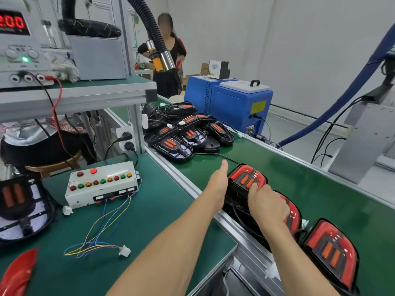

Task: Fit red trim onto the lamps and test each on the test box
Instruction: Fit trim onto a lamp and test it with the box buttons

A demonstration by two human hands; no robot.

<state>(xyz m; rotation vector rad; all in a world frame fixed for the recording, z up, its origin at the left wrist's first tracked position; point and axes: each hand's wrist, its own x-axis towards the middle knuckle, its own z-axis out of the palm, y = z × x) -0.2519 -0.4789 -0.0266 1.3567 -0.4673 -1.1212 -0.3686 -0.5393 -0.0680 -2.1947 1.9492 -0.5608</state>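
A black lamp with red trim [245, 178] stands on the green conveyor belt [320, 189]. My left hand [218, 182] lies flat against the lamp's left side, fingers straight. My right hand [267, 204] rests on the lamp's top, fingertips touching its orange strips. Behind my right hand sits a second trimmed lamp [294, 212], and a third [333, 251] is at the lower right. The white test box [102, 184] with coloured buttons stands on the bench to the left, its loose wires ending in a white plug [124, 251]. A red trim piece [19, 274] lies at the bottom left.
A pile of untrimmed black lamps [181, 133] lies further up the belt. Another lamp [17, 208] sits at the left edge. A power supply [19, 39] is on the shelf above. A blue machine [228, 103] stands beyond the belt, and a person [171, 56] behind it.
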